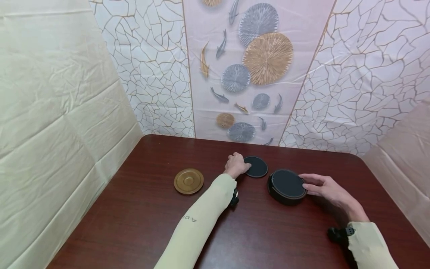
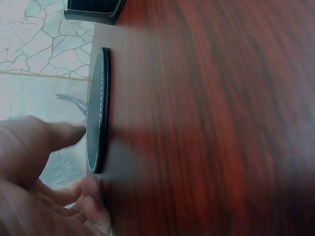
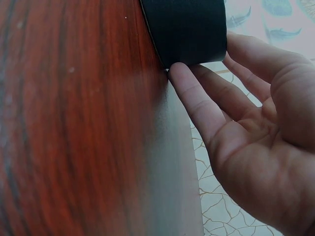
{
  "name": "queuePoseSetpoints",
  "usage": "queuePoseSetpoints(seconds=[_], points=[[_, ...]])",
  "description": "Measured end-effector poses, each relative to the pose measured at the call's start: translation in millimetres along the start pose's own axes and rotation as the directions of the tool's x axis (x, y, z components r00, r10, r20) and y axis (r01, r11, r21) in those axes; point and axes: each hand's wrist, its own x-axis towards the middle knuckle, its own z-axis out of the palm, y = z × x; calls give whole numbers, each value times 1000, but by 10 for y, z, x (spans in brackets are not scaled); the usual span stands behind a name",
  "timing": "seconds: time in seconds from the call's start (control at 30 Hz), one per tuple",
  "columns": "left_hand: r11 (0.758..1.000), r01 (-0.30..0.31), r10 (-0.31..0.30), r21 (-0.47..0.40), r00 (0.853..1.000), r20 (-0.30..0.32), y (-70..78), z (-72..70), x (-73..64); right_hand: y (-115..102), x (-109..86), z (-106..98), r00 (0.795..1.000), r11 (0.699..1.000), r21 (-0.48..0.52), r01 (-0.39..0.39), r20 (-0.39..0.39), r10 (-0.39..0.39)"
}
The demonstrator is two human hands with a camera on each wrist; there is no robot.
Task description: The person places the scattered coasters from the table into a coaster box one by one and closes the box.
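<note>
A round black coaster point(image 1: 256, 167) with pale edge stitching lies flat on the table. My left hand point(image 1: 236, 164) is at its left side. In the left wrist view the thumb point(image 2: 69, 136) reaches to its top face, while the other fingers bend at the table beside its edge. To the right stands a short round black coaster holder point(image 3: 189, 32) with a black disc point(image 1: 288, 183) at its top. My right hand point(image 1: 330, 190) rests fairly straight fingertips against the holder's right side; its palm is free of it.
A round brown-gold disc point(image 1: 189, 181) with concentric rings lies to the left on the dark red-brown wooden table point(image 1: 141, 224). Patterned cloth point(image 1: 161, 74) hangs behind the far edge. Plain cream cloth point(image 1: 50, 130) hangs on the left.
</note>
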Motion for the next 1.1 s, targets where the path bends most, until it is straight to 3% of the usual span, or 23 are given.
queuePoseSetpoints(seconds=[0.13, 0.37, 0.63, 0.8, 1.1], points=[[998, -16, 17, 57, 1000, -6, 31, 11, -14, -16, -4, 0, 1000, 1000, -12, 2, 5, -2], [998, 31, -33, 61, 999, 20, 96, -45, -41, -32, -7, 7, 1000, 1000, 0, -6, 4, 6], [992, 66, -67, -106, 998, -10, 85, -2, -51, -24, -13, -1, 1000, 1000, -12, -10, 1, 10], [964, 88, -92, -250, 996, -2, 22, -7, -56, -25, -11, 2, 1000, 1000, -18, -14, 3, 14], [893, -23, 19, -449, 1000, -14, -150, 20, -118, -28, -11, 1, 1000, 1000, -25, -3, -3, 3]])
